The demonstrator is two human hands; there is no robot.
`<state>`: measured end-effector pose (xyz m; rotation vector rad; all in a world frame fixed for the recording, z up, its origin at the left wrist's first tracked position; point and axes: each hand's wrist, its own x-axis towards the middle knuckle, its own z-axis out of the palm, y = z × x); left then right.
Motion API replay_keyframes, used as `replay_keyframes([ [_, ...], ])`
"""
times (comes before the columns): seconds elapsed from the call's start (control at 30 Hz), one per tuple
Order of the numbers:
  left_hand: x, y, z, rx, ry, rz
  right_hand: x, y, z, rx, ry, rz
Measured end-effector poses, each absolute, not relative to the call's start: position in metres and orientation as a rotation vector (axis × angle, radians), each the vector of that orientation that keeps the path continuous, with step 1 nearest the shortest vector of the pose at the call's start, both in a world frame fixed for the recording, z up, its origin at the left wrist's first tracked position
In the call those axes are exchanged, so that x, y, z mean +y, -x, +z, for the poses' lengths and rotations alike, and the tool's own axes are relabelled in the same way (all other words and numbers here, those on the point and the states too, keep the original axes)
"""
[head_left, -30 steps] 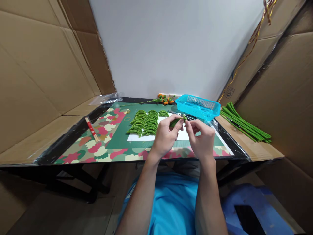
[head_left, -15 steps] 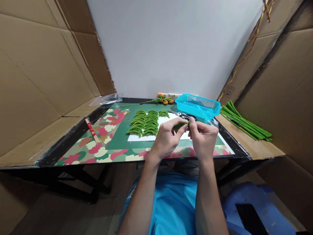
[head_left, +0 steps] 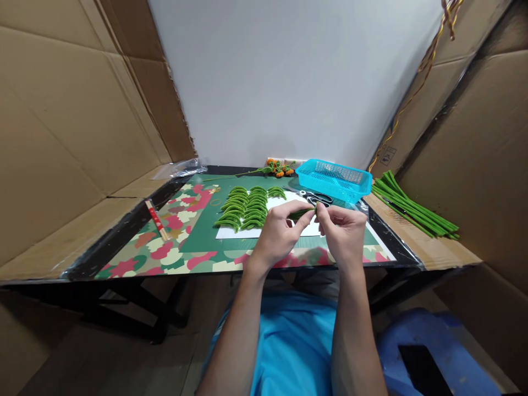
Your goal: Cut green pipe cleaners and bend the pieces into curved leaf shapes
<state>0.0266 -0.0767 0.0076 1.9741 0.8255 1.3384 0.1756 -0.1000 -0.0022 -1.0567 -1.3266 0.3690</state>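
Both hands meet in front of me, just above the white paper [head_left: 226, 233]. In my left hand [head_left: 280, 230], thumb and forefinger pinch a green fuzzy pipe-cleaner piece [head_left: 302, 214], mostly hidden by the fingers. At its right end, the thumb and fingertips of my right hand [head_left: 343, 228] are pressed together on the same piece. On the paper lie curved green pipe-cleaner pieces [head_left: 254, 208], stacked in two long columns, with a short group [head_left: 276, 192] starting a third column. Scissors [head_left: 320, 198] with dark handles rest just beyond my hands.
A blue plastic basket [head_left: 335, 192] stands at the back right, beside orange pipe-cleaner flowers [head_left: 280, 167]. Long green stems [head_left: 416, 209] lie on cardboard to the right. A red-and-white wrapped stick [head_left: 157, 220] is at left. Cardboard walls flank the table; a blue stool [head_left: 454, 352] stands below right.
Both hands have shifted very slightly left, still pinching the green piece between them. The laid-out pieces have not moved.
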Motion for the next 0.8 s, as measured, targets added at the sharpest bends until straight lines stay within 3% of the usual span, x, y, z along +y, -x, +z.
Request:
replay_keyframes([
  [0.33,-0.081,-0.006,0.012,0.767,-1.747,1.405,-0.112,-0.178,-0.001,-1.586,0.965,0.274],
  [0.6,-0.088,0.026,0.011,0.716,-1.670,1.054,-0.113,-0.201,0.004,-2.208,0.790,-0.404],
  [0.8,-0.086,0.029,0.004,0.682,-1.631,0.948,-0.108,-0.196,0.008,-2.348,0.705,-0.559],
])
